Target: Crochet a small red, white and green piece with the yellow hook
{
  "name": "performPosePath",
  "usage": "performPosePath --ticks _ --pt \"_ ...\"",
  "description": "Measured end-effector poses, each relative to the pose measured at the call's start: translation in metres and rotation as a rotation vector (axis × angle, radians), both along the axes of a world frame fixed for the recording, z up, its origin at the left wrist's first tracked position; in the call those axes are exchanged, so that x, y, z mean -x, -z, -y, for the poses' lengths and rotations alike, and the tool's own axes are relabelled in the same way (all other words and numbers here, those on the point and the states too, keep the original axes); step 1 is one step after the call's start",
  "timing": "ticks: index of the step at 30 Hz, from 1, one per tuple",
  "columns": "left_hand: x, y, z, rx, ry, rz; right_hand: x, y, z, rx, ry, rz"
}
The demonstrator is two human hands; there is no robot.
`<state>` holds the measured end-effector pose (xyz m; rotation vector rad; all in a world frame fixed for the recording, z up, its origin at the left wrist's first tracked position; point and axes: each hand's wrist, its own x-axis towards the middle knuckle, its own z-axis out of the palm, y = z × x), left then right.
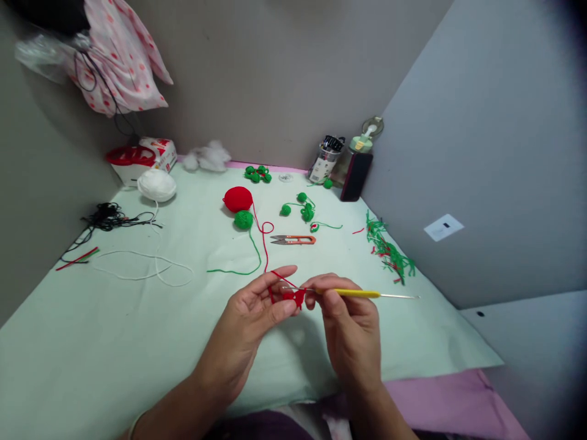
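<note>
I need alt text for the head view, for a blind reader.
The left hand pinches a red crocheted yarn piece; the right hand holds a yellow-handled metal crochet hook to it. A red yarn ball and orange snips lie beyond on pale green cloth.

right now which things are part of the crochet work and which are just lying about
In hand: left hand pinching red crochet piece; right hand holding yellow crochet hook; red yarn ball feeding it.
Lying about: orange thread snips, green yarn ball, white yarn ball, green yarn scraps.
</note>
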<state>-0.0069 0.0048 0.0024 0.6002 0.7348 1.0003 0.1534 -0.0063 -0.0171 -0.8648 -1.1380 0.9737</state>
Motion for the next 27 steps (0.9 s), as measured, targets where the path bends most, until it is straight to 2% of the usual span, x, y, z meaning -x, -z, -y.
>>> performPosePath --ticks 6,13,18,27 --pt "0.000 0.000 -0.001 0.007 -0.044 -0.024 0.002 -0.003 -0.001 -0.028 -0.031 -0.059" --pt "0.004 0.002 0.000 -0.093 -0.059 -0.112 0.001 -0.007 0.008 -0.235 0.059 0.241" --pt "0.007 0.005 -0.001 -0.158 -0.055 -0.184 -0.001 -0.007 0.011 -0.360 0.057 0.405" --pt "0.006 0.002 -0.001 -0.184 -0.061 -0.240 -0.004 -0.005 0.012 -0.359 0.060 0.454"
